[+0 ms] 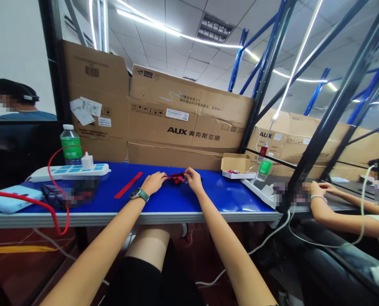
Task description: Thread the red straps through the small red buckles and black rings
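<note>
Between my two hands, just above the blue tabletop [234, 197], is a small red and black piece [177, 179] that looks like ribbon or fabric; its exact kind is too small to make out. My left hand [154, 183], with a green-strapped watch on its wrist, pinches the left end of it. On the other side, the fingers of my right hand [193, 178] are closed at its right end. A flat red strip [128, 185] lies slantwise on the table, left of my left hand and apart from it.
Left are a white power strip [68, 172] with a charger [87, 161], a green-labelled bottle [71, 144], a light-blue case [13, 199] and a red cable [53, 210]. Behind stands cardboard [189, 123]. An open small box [237, 166] sits right, near a co-worker's hands [318, 189].
</note>
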A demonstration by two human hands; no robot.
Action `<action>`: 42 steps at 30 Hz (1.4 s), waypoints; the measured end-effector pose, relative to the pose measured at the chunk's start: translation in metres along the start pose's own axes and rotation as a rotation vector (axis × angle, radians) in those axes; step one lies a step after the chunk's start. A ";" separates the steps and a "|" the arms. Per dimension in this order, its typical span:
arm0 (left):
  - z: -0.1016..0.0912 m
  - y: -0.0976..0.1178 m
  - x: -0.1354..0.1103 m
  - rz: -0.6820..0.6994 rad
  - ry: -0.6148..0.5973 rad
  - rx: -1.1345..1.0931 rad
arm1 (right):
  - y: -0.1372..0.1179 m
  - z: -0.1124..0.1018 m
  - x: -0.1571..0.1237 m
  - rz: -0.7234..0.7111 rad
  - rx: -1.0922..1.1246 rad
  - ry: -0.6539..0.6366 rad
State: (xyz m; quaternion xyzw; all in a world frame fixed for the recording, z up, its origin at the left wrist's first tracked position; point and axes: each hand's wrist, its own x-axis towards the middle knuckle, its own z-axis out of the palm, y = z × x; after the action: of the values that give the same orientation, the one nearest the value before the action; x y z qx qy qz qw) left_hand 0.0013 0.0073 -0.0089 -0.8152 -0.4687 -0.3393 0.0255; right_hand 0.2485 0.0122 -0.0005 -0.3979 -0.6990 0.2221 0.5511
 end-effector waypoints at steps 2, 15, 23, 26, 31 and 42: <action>-0.002 0.003 0.000 -0.037 0.024 0.014 | 0.001 0.000 0.001 0.010 0.046 0.022; -0.015 0.026 -0.004 0.135 -0.018 -0.189 | 0.008 0.003 0.002 -0.048 0.004 -0.057; -0.006 0.030 0.000 0.162 -0.111 -0.466 | -0.013 0.013 -0.008 -0.215 -0.036 -0.288; -0.003 0.028 0.000 0.161 -0.079 -0.525 | -0.014 0.012 -0.009 -0.266 -0.100 -0.280; 0.000 0.025 0.000 0.193 -0.045 -0.516 | -0.013 0.009 -0.006 -0.333 -0.127 -0.259; -0.004 0.010 -0.002 0.060 -0.064 -0.208 | -0.001 -0.001 0.002 0.040 0.450 0.039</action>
State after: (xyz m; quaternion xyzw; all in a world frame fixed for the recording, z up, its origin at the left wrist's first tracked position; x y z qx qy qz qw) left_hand 0.0068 -0.0011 -0.0045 -0.8376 -0.4068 -0.3591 -0.0640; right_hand 0.2486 0.0134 0.0019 -0.2828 -0.6130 0.3755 0.6350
